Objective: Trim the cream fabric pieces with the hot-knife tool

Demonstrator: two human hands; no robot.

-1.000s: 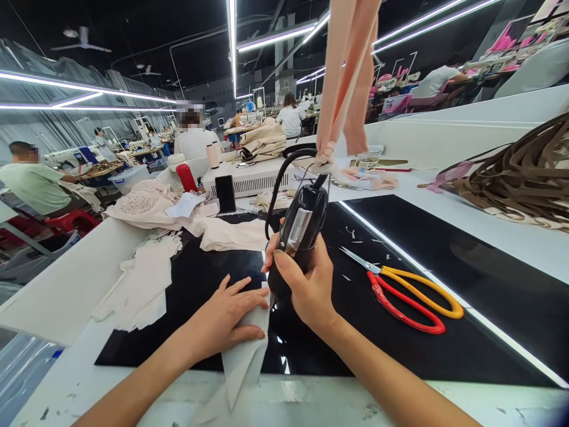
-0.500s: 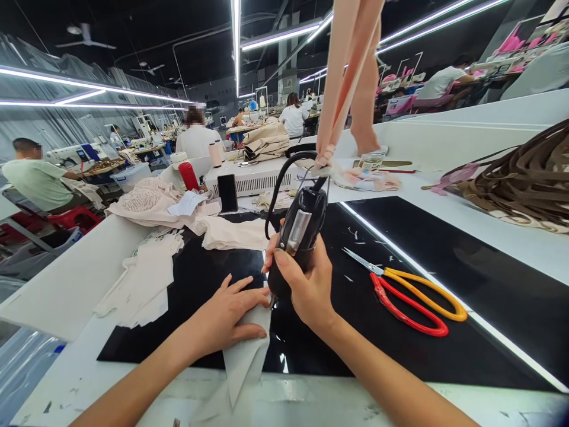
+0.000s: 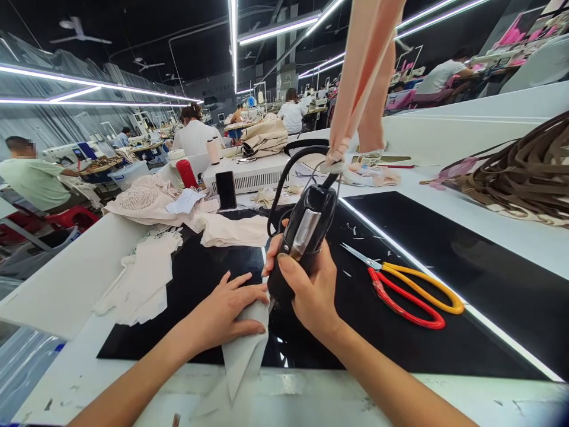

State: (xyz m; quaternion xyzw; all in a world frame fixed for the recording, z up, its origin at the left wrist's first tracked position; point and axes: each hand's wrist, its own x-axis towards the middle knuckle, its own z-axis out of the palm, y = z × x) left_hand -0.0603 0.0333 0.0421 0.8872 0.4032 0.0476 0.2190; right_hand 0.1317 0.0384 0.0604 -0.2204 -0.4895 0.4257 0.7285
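Observation:
My right hand [image 3: 313,284] is wrapped round a black handheld tool [image 3: 302,237] with a silver plate and a cord at its top. The tool leans to the right, its lower tip beside the edge of a pale fabric piece [image 3: 244,350]. My left hand [image 3: 233,308] lies spread on that fabric, fingertips near the tip, holding nothing. Beneath is a glossy black sheet [image 3: 355,338]. Scissors [image 3: 413,293] with one red and one yellow handle lie to the right.
Pale fabric pieces [image 3: 149,276] lie at the left, a folded cloth [image 3: 235,230] and phone [image 3: 226,190] behind. A peach strap [image 3: 360,77] hangs above the tool. Brown strips [image 3: 524,172] are piled at the right. People sit farther back.
The tool's upper end and the peach strap have shifted right, and the tool leans more. My left hand stays spread on the fabric. The view has moved slightly.

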